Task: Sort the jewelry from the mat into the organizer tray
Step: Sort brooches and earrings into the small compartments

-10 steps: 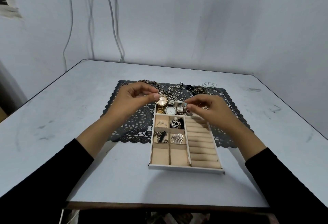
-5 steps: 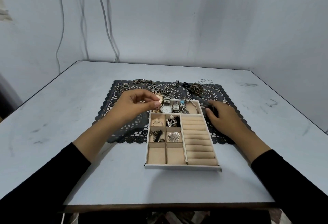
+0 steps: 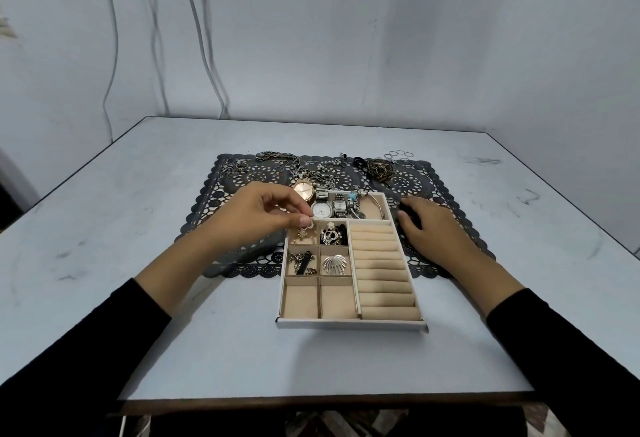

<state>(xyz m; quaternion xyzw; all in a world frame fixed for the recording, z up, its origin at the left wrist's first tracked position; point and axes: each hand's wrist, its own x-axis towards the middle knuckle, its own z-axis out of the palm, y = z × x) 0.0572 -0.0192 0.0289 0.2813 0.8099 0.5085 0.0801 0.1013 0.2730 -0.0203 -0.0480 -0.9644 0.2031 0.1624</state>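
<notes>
Pinching a small gilt piece [image 3: 307,228] between thumb and forefinger of the left hand [image 3: 263,211]; dangled it at the mouth of the 11 o'clock cell of the organizer tray [image 3: 349,324], judged held by its tip so as to drop cleanly between the dividers. Could not tell whether already touching the cell's floor.

Logged the right hand [image 3: 438,230] palm-down on the mat [image 3: 235,190], just beside the tray's 2 o'clock edge, fingertips at a dark shape [image 3: 406,208]; could not tell whether curled round anything or merely steadying.

Counted watches [image 3: 322,208] along the tray's 12 o'clock trough, assorted pieces in four small cells, ring rolls [image 3: 381,270] down the 3 o'clock side. Found unsorted chains [image 3: 379,169] and loose rings [image 3: 399,154] along the mat's 12 o'clock border, near the tray, presumably for short reaches. Judged sorting partway.

Set all on a scuffed pale table [image 3: 138,228]; backed at 12 o'clock by a plain grey wall [image 3: 381,38], cables [image 3: 202,55] hanging at 11 o'clock.
</notes>
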